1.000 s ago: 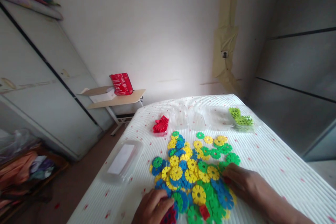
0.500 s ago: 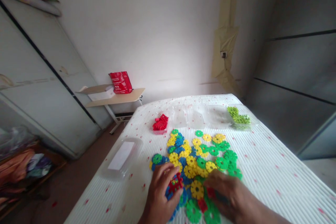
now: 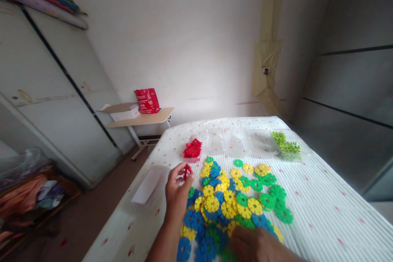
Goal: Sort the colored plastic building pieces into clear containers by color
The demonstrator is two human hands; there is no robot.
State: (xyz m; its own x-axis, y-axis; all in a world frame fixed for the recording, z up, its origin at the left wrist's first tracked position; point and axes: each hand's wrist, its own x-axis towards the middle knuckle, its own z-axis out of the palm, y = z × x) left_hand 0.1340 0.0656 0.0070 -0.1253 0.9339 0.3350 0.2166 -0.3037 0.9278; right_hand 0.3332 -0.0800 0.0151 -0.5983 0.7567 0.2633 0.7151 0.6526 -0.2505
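Note:
My left hand (image 3: pixel 178 184) is raised over the left side of the pile, its fingers closed on a red openwork interlocking block (image 3: pixel 187 171). Just beyond it, similar red blocks (image 3: pixel 193 148) lie in a clear plastic tray compartment. Below and to the right spreads a heap of notched plastic discs: yellow discs (image 3: pixel 212 203), blue discs (image 3: pixel 184 249) and green discs (image 3: pixel 277 193). My right hand (image 3: pixel 253 245) reaches into the near part of this heap, palm down. Its fingers are blurred and partly hidden, so whether anything is in them does not show.
The clear divided tray (image 3: pixel 235 145) spans the far end of the table, with light green blocks (image 3: pixel 286 144) at its right. A clear lid (image 3: pixel 153 190) with a white paper lies at left. A side table (image 3: pixel 147 118) by the wall holds a red bag (image 3: pixel 147 100) and a box.
My left hand has lifted the red block off the heap and carried it forward toward the red blocks. My right hand has shifted slightly nearer to me and left. The view has tilted slightly.

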